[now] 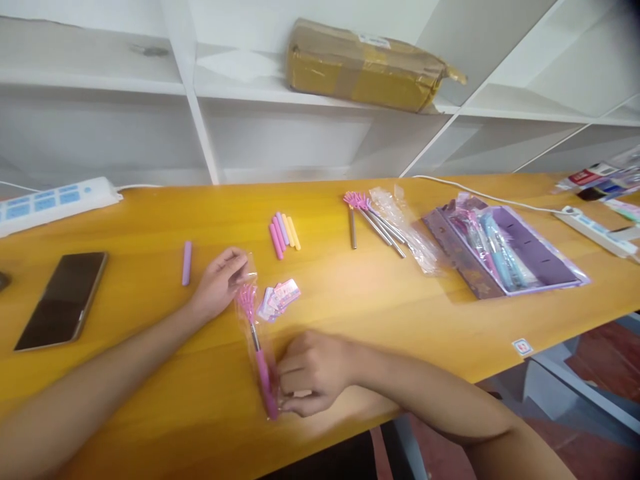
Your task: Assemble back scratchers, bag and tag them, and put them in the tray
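Observation:
A pink back scratcher [263, 380] with a hand-shaped head and metal shaft lies inside a clear plastic bag [245, 340] on the table. My left hand [220, 283] is closed in a pinch on the top end of the bag, by the scratcher's head. Curled beside the pink handle, my right hand [315, 370] grips the lower edge of the bag; its fingertips are partly hidden. Small printed cards [280, 298] lie overlapping just right of the scratcher's head. A single purple handle tube [187, 263] rests left of my left hand.
Pink, purple and yellow tubes [277, 241] lie farther back. Several metal scratcher rods [383, 230] sit beside clear bags [407, 233]. A purple box [545, 257] holds bagged scratchers. A phone [63, 300], power strips [55, 203] and a taped parcel [365, 67] on the shelf also show.

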Demonstrator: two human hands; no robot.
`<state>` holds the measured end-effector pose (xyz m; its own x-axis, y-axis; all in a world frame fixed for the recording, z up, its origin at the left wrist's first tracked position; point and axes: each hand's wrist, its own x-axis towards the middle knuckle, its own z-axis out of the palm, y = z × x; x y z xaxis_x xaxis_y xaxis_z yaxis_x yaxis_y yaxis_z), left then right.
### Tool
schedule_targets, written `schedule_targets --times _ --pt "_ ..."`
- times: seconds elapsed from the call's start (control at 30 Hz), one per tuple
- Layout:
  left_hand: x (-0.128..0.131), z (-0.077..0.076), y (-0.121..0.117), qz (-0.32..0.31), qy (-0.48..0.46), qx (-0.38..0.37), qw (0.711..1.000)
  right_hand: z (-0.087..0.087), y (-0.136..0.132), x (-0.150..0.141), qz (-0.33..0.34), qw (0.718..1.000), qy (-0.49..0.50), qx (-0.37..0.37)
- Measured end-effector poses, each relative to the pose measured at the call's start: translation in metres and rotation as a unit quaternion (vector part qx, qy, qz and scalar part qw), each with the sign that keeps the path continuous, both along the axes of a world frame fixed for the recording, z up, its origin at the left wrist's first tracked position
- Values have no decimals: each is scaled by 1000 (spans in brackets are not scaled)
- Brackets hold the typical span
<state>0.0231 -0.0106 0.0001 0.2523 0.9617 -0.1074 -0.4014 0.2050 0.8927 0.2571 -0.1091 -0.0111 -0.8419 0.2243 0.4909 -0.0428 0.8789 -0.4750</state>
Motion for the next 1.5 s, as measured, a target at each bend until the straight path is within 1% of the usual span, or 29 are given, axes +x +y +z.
schedule_targets --times 0.03,0.07,0.13,0.2,0.23,0.3,0.33,0.4,0.5,0.57,0.63,0.73,0.8,0.9,1.0,1.07,1.1,1.2,1.33,1.43,1.5 --pt "0 -1 0 -3 11 11 1000 0 6 4 -21 1000 17 14" --pt "0 -3 -1 -12 24 22 999 0 13 9 -57 998 27 20" --pt "-1 -7 -3 -33 52 34 998 2 29 19 -170 985 27 4" --pt "-2 -10 -3 -46 77 40 995 4 44 29 -290 956 -2 -38" --pt "-2 -11 -3 -53 87 45 994 5 50 32 -335 940 -26 -57" --pt "-3 -12 -3 -67 112 62 989 4 58 36 -383 917 -72 -79" --pt "-4 -13 -3 -73 125 74 987 3 60 37 -388 913 -90 -83" --pt "-5 -14 -2 -82 146 91 982 0 62 37 -380 915 -107 -83" --pt "-5 -13 -2 -108 154 109 976 -3 62 36 -373 917 -104 -94" --pt "-4 -11 -2 -125 166 125 970 -3 62 36 -382 912 -96 -114" --pt "-4 -7 -4 -126 193 146 962 -1 61 36 -387 908 -92 -129" --pt "-5 -2 -8 -142 219 188 947 1 61 36 -378 911 -98 -132" --pt "-6 0 -11 -174 229 224 931 2 60 37 -372 914 -104 -124" --pt "-7 0 -15 -211 278 288 892 3 59 36 -377 913 -106 -117" --pt "-5 -1 -18 -202 337 343 853 3 59 35 -390 906 -98 -135" --pt "-3 -2 -18 -184 357 360 842 3 60 35 -396 901 -90 -151" --pt "-3 -2 -18 -176 360 362 842 2 61 36 -397 900 -85 -160" --pt "-2 -3 -17 -162 353 351 852 1 61 36 -396 893 -64 -204" --pt "-2 -7 -15 -157 362 312 864 -2 61 33 -389 878 7 -278" --pt "-2 -10 -15 -147 368 282 874 -5 61 30 -399 865 58 -298" --pt "-2 -10 -15 -137 377 284 871 -6 60 28 -404 863 78 -295"
